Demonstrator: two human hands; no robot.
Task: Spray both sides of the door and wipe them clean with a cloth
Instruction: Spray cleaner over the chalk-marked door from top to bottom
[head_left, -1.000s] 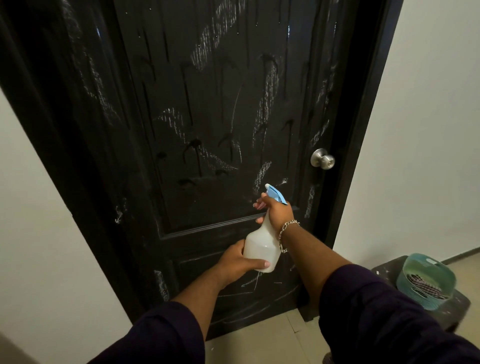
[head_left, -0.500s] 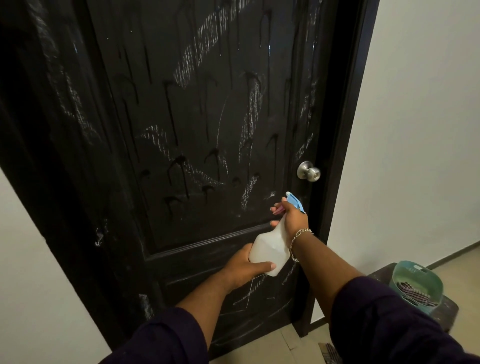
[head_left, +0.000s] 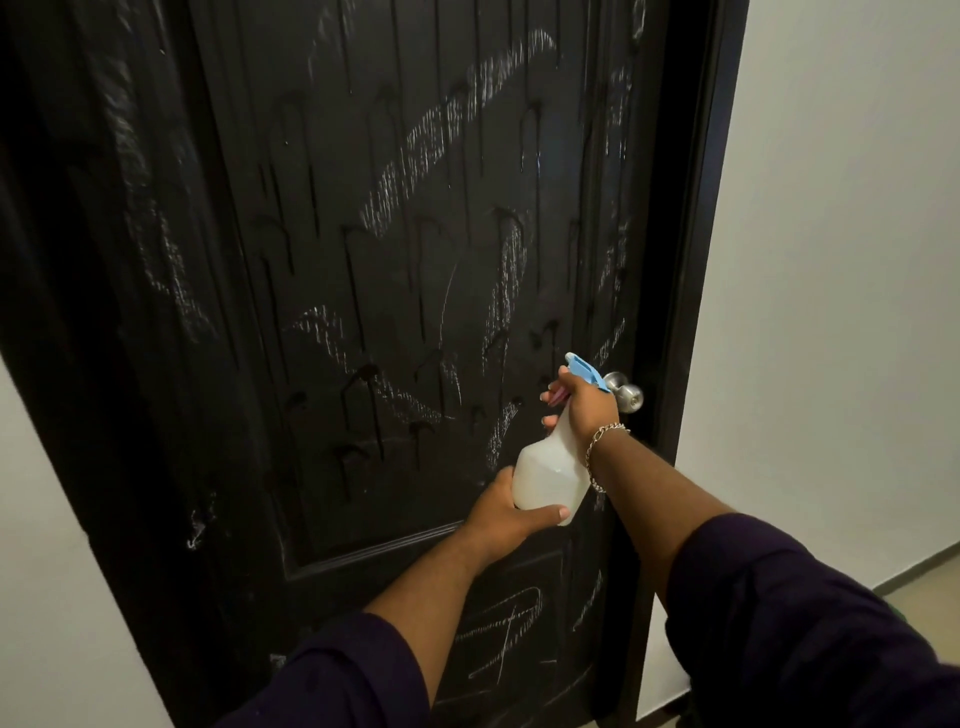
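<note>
My right hand (head_left: 584, 402) grips the neck of the translucent white plastic spray bottle with the blue trigger head (head_left: 553, 470), fingers curled round the trigger. My left hand (head_left: 511, 512) cups its base from below, thumb across the front. The bottle sits just left of the round silver metal doorknob (head_left: 626, 391), close before the black panelled door scrawled with white chalk marks (head_left: 389, 260).

Risks noted: runs already streak the upper panel, so further spray could drip floorward before wiping. The lower panel (below the knob) looks dry and may be missed.

Orientation: the bottle's long axis tilts, base toward me and lower left, head upward and right; the nozzle points at the door.
</note>
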